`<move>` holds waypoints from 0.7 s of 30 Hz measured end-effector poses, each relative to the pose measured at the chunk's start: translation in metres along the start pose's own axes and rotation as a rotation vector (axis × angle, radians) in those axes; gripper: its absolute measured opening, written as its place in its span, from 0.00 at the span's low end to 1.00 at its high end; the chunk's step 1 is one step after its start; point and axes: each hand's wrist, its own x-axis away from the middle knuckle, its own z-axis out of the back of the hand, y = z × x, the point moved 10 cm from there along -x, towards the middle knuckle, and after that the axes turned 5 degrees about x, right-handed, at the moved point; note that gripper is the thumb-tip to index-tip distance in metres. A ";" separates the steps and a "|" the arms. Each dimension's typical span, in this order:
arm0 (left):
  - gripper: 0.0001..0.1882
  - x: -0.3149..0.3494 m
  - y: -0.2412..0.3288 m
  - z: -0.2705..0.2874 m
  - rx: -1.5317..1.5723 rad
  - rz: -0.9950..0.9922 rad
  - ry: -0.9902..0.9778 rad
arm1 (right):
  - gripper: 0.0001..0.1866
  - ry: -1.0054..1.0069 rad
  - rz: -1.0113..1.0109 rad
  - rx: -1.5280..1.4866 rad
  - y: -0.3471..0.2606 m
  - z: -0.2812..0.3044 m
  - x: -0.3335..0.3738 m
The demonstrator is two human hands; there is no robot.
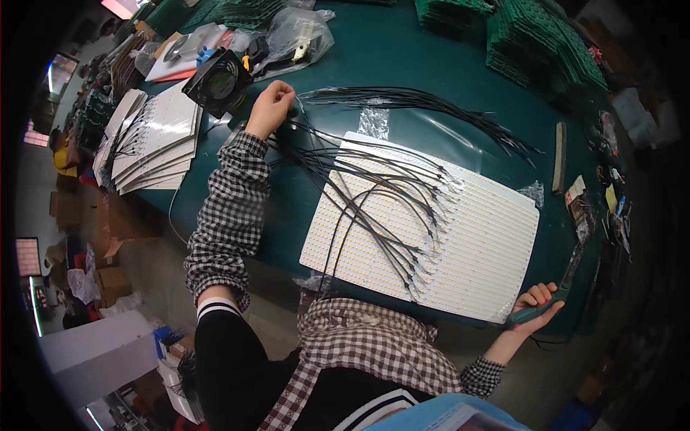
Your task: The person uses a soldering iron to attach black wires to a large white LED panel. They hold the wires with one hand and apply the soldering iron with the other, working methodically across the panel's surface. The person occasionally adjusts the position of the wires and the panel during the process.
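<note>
My left hand [270,109] is closed in a pinch at the far left of the work, with a thin silvery wire at its fingertips. Beside it lie the ends of several black cables [316,161], which spread over a large white LED board [496,244]. Their stripped ends form a slanting row across the middle of the board. Near the board's lower right corner, my right hand [537,307] is wrapped round the teal handle of a soldering iron [528,314]; its tip is hard to make out.
Behind the board lies another bundle of black cables [431,104]. A black fan [218,82] and stacked white boards [162,136] stand left. Green boards [539,43] are piled at the far right. A flat bar [559,158] lies right of the board on the green table [374,43].
</note>
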 end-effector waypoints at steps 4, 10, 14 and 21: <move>0.16 0.014 -0.002 -0.020 0.408 0.348 -0.094 | 0.18 0.007 0.005 0.011 -0.003 0.000 0.001; 0.27 0.024 0.013 -0.013 0.642 0.263 -0.034 | 0.19 0.010 0.004 0.006 0.000 -0.002 0.000; 0.37 0.041 0.034 0.001 0.228 0.115 -0.008 | 0.18 0.002 -0.005 0.015 -0.001 -0.003 0.001; 0.13 0.081 0.107 -0.029 -0.791 -0.757 -0.062 | 0.18 0.031 0.003 0.007 -0.003 0.001 0.001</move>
